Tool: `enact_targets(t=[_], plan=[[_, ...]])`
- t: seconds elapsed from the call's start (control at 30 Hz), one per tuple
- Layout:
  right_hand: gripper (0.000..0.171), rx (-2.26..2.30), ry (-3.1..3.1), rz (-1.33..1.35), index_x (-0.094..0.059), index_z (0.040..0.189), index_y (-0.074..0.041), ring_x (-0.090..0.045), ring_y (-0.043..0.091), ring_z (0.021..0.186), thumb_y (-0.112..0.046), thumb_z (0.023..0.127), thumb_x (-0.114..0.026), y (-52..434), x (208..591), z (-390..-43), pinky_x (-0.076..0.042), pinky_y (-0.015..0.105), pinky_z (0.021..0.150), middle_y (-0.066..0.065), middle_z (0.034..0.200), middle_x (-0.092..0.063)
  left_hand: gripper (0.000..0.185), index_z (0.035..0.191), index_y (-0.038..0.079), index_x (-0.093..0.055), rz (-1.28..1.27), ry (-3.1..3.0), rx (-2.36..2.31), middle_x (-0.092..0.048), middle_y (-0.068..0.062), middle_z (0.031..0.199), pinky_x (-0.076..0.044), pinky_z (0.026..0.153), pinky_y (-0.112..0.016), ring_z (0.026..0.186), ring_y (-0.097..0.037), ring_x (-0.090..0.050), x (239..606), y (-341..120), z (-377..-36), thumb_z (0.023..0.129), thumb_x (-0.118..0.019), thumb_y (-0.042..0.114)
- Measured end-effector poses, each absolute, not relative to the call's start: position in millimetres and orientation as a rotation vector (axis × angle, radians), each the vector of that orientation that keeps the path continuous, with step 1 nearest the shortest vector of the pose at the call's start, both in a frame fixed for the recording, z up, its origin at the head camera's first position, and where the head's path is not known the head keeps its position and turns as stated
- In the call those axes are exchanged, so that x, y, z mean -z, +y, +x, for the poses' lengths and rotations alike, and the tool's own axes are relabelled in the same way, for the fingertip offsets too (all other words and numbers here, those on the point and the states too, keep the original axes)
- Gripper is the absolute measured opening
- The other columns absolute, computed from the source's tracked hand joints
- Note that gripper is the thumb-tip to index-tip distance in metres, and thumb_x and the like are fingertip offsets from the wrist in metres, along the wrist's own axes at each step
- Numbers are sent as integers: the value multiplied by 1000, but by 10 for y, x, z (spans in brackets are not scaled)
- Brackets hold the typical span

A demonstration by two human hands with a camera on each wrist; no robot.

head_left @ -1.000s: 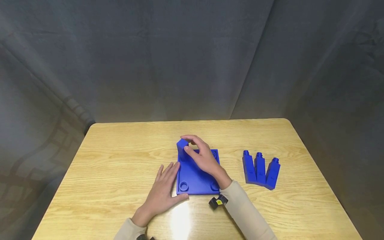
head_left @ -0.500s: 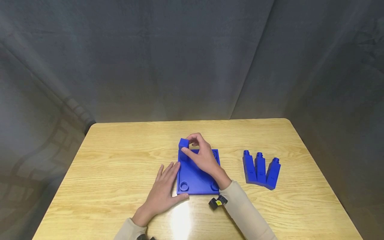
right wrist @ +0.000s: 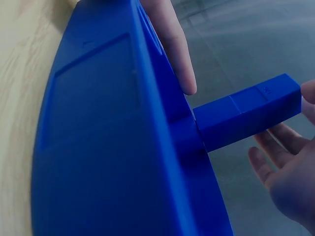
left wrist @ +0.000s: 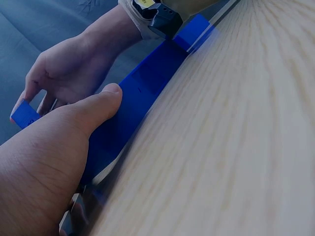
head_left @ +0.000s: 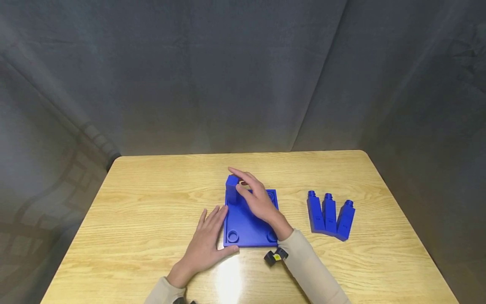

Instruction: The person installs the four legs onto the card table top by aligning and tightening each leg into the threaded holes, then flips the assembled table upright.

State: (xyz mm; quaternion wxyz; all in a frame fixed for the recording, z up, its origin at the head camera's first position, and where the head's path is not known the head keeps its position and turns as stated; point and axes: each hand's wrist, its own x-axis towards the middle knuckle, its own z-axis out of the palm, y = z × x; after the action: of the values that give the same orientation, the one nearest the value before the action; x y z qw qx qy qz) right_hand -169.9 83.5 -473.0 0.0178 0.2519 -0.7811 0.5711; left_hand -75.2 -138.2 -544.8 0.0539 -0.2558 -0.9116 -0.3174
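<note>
A blue square tabletop-like plate (head_left: 252, 226) with raised round sockets in its corners lies on the table. At its far left corner a blue square leg (head_left: 232, 192) stands upright, its base meeting a socket in the right wrist view. My right hand (head_left: 258, 200) is around the leg with fingers loosely spread; the thumb is beside it and the index finger reaches past its top. One fingertip (right wrist: 308, 92) is right at the leg's end. My left hand (head_left: 206, 242) lies flat along the plate's left edge, thumb (left wrist: 109, 96) against its front side.
Several alike blue legs with threaded ends, such as one leg (head_left: 329, 215), lie fanned side by side on the wooden table (head_left: 152, 190) to the right. A grey curtain (head_left: 212, 84) hangs behind and at both sides.
The leg has turned about its upright axis. My right fingers pinched it half a second ago and are now spread more loosely around it. My left hand and the plate stay put.
</note>
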Motion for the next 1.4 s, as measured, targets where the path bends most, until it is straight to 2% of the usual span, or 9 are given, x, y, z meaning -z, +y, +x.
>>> enact_targets(t=[0.2, 0.47, 0.57, 0.73, 0.9, 1.03, 1.2, 1.33, 1.4], plan=[[43, -1797, -2433, 769, -62, 158, -12, -60, 30, 141, -16, 116, -54, 827, 4720, -1695, -53, 56, 117, 9, 156, -63, 114, 176, 9, -29, -773, -2779, 974, -39, -16, 177, -8, 137, -64, 166, -40, -31, 5442, -1383, -749, 97, -61, 83], [37, -1755, -2409, 683, -66, 147, -5, -65, 32, 132, -14, 111, -68, 799, 4739, -1709, -57, 57, 112, 12, 144, -69, 114, 176, 9, -29, -776, -2769, 973, -40, -17, 176, -9, 136, -66, 166, -41, -32, 5444, -1383, -754, 97, -58, 85], [35, -1739, -2415, 615, -67, 140, -5, -67, 31, 128, -15, 108, -74, 782, 4736, -1701, -59, 55, 109, 12, 138, -71, 114, 176, 9, -29, -776, -2771, 975, -40, -17, 177, -8, 137, -65, 166, -41, -32, 5445, -1382, -755, 97, -59, 85], [36, -1734, -2443, 501, -66, 132, -8, -69, 29, 124, -18, 103, -82, 748, 4722, -1682, -62, 50, 106, 10, 131, -72, 114, 176, 9, -29, -777, -2774, 970, -40, -17, 177, -7, 138, -61, 166, -41, -32, 5451, -1382, -753, 97, -58, 86], [40, -1719, -2459, 472, -64, 133, -8, -69, 29, 124, -20, 101, -84, 744, 4718, -1669, -62, 51, 105, 11, 131, -72, 114, 176, 10, -28, -781, -2766, 964, -40, -16, 177, -7, 138, -62, 166, -41, -32, 5458, -1383, -752, 97, -55, 87], [47, -1722, -2428, 555, -60, 145, -6, -67, 30, 126, -22, 104, -78, 764, 4736, -1679, -60, 52, 107, 13, 136, -71, 114, 177, 10, -28, -784, -2761, 955, -40, -16, 177, -8, 138, -62, 166, -41, -32, 5465, -1384, -751, 97, -54, 88], [49, -1792, -2348, 774, -53, 163, -10, -62, 29, 136, -20, 115, -55, 806, 4802, -1723, -55, 50, 113, 17, 149, -66, 114, 177, 10, -27, -784, -2761, 944, -39, -16, 177, -7, 138, -60, 166, -40, -32, 5469, -1382, -749, 97, -53, 88], [50, -1864, -2403, 820, -52, 166, -12, -55, 30, 148, -18, 117, -48, 807, 4757, -1708, -49, 57, 120, 13, 165, -56, 114, 177, 10, -28, -779, -2762, 947, -39, -16, 177, -6, 138, -59, 165, -41, -32, 5461, -1378, -747, 97, -56, 86], [48, -1875, -2423, 814, -54, 165, -11, -54, 30, 151, -19, 118, -47, 804, 4743, -1703, -47, 58, 121, 11, 167, -55, 114, 177, 10, -28, -776, -2761, 949, -40, -17, 177, -6, 138, -60, 165, -41, -33, 5456, -1376, -746, 97, -57, 86]])
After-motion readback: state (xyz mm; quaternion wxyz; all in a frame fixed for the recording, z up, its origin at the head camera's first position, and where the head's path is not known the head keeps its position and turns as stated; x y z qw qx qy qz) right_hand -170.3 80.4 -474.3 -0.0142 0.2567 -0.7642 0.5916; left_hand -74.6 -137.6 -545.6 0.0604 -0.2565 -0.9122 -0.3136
